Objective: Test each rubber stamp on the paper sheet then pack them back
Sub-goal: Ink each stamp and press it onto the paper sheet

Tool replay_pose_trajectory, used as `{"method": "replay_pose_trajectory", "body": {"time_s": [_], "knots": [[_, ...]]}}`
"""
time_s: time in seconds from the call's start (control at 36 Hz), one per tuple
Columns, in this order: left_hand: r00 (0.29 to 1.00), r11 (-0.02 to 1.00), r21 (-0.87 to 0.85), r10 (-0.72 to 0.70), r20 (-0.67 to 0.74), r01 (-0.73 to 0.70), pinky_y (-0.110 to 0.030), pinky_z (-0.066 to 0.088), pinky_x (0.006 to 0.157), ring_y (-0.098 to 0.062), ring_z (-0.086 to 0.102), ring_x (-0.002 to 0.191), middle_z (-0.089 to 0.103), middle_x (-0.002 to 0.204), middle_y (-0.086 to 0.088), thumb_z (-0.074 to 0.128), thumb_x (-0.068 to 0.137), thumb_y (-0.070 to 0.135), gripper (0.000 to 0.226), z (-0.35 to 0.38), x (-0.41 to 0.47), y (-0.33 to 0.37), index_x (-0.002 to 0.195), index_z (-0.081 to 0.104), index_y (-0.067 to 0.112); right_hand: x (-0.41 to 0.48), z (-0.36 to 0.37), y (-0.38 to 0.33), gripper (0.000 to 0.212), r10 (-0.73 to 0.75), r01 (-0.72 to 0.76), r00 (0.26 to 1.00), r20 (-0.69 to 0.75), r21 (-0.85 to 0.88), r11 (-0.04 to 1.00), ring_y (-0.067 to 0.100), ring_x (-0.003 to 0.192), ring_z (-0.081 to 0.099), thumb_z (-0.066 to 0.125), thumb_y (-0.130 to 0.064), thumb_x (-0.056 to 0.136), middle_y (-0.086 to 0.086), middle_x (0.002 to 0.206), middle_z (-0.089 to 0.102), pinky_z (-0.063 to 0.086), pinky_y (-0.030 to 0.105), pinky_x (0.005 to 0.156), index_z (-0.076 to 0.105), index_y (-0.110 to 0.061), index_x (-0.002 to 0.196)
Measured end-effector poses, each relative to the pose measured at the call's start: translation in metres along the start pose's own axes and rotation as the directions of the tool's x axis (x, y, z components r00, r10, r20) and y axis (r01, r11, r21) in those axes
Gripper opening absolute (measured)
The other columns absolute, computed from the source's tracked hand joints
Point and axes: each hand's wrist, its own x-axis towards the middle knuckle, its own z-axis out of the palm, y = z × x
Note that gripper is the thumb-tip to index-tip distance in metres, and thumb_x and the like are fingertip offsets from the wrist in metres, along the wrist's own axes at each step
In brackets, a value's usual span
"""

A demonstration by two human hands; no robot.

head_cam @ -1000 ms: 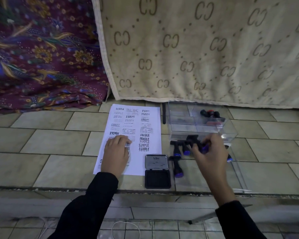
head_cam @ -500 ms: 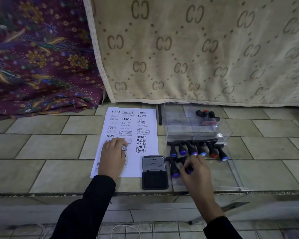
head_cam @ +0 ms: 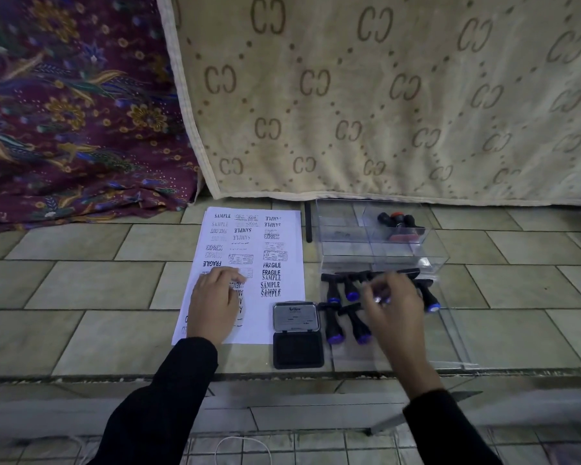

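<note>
My left hand point(head_cam: 215, 305) lies flat on the white printed paper sheet point(head_cam: 284, 243); my right hand point(head_cam: 398, 312) pinches a black blue-tipped rubber stamp point(head_cam: 381, 299).

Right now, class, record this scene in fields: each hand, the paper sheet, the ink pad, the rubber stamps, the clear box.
Left hand: rests on the white printed paper sheet
Black blue-capped rubber stamps: lying in two rows
Right hand: over the back row, blurred; grip unclear
Black ink pad: open, beside the sheet
Clear plastic box: holds a few more stamps
</note>
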Motion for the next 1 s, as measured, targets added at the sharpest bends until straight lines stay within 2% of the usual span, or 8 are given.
{"method": "replay_pose_trajectory", "body": {"time_s": [0.14, 0.19, 0.36, 0.56, 0.64, 0.69, 0.81, 1.0], "knots": [[1.0, 0.999, 0.022, 0.027, -0.014, -0.027, -0.036, 0.039, 0.098, -0.02, 0.05, 0.102, 0.058, 0.117, 0.008, 0.047, 0.084, -0.003, 0.033, -0.001, -0.001, 0.0, 0.099, 0.061, 0.023, 0.083, -0.001, 0.01, 0.002, 0.027, -0.026, 0.994, -0.105, 0.004, 1.0, 0.017, 0.078, 0.057, 0.06, -0.014, 0.085, 0.0, 0.085, 0.059, 0.041, 0.025, 0.068, 0.061, -0.013, 0.087], [1.0, 0.999, 0.031, 0.024, -0.008, -0.023, -0.035, 0.037, 0.099, -0.019, 0.05, 0.103, 0.058, 0.117, 0.008, 0.047, 0.084, -0.002, 0.033, 0.0, -0.002, 0.0, 0.099, 0.061, 0.024, 0.118, 0.002, 0.018, 0.01, 0.054, -0.057, 0.996, -0.076, -0.047, 0.997, 0.02, 0.079, 0.058, 0.059, -0.012, 0.085, 0.008, 0.089, 0.065, 0.04, 0.024, 0.068, 0.064, -0.007, 0.091], [1.0, 0.999, 0.041, 0.018, -0.001, -0.018, -0.031, 0.034, 0.102, -0.017, 0.049, 0.106, 0.057, 0.117, 0.01, 0.047, 0.084, -0.002, 0.034, -0.001, -0.003, 0.001, 0.101, 0.061, 0.025, 0.176, 0.012, 0.034, 0.018, 0.135, -0.122, 0.99, 0.034, -0.252, 0.96, 0.034, 0.092, 0.06, 0.052, -0.009, 0.085, 0.018, 0.102, 0.064, 0.053, 0.039, 0.076, 0.065, -0.003, 0.095], [1.0, 0.999, 0.039, 0.013, 0.005, -0.013, -0.033, 0.034, 0.103, -0.015, 0.049, 0.107, 0.056, 0.118, 0.011, 0.045, 0.085, -0.001, 0.034, -0.002, -0.003, 0.002, 0.101, 0.06, 0.026, 0.195, 0.026, 0.048, 0.021, 0.3, -0.201, 0.932, 0.201, -0.403, 0.893, 0.035, 0.095, 0.061, 0.063, -0.014, 0.085, 0.02, 0.101, 0.065, 0.048, 0.034, 0.073, 0.064, -0.002, 0.102], [1.0, 0.999, 0.037, 0.012, 0.001, -0.012, -0.032, 0.034, 0.102, -0.015, 0.048, 0.106, 0.056, 0.117, 0.012, 0.045, 0.085, -0.001, 0.034, -0.002, -0.003, 0.002, 0.1, 0.059, 0.027, 0.198, 0.029, 0.049, 0.011, 0.319, -0.184, 0.918, 0.236, -0.459, 0.869, 0.033, 0.088, 0.062, 0.06, -0.013, 0.088, 0.019, 0.088, 0.062, 0.044, 0.032, 0.067, 0.062, -0.002, 0.088], [1.0, 0.999, 0.032, 0.011, -0.002, -0.011, -0.032, 0.034, 0.102, -0.014, 0.048, 0.106, 0.055, 0.117, 0.014, 0.045, 0.084, 0.0, 0.035, -0.002, -0.003, 0.002, 0.099, 0.058, 0.028, 0.2, 0.03, 0.049, 0.013, 0.33, -0.184, 0.913, 0.241, -0.479, 0.858, 0.033, 0.085, 0.063, 0.06, -0.011, 0.088, 0.019, 0.081, 0.057, 0.042, 0.03, 0.064, 0.057, -0.004, 0.078], [1.0, 1.0, 0.024, 0.009, -0.005, -0.009, -0.031, 0.033, 0.102, -0.015, 0.049, 0.106, 0.056, 0.116, 0.013, 0.046, 0.084, 0.0, 0.034, -0.001, -0.003, 0.002, 0.098, 0.058, 0.029, 0.2, 0.031, 0.05, 0.014, 0.326, -0.183, 0.919, 0.22, -0.495, 0.849, 0.034, 0.087, 0.063, 0.061, -0.012, 0.088, 0.022, 0.093, 0.064, 0.043, 0.03, 0.063, 0.064, 0.001, 0.087], [1.0, 1.0, 0.01, -0.002, -0.002, 0.002, -0.029, 0.031, 0.101, -0.014, 0.049, 0.106, 0.056, 0.116, 0.014, 0.047, 0.084, -0.002, 0.035, -0.001, -0.003, 0.002, 0.097, 0.059, 0.028, 0.201, 0.036, 0.05, 0.016, 0.33, -0.205, 0.921, 0.205, -0.466, 0.861, 0.035, 0.087, 0.063, 0.063, -0.01, 0.087, 0.026, 0.093, 0.064, 0.04, 0.03, 0.063, 0.063, 0.005, 0.085]]}}
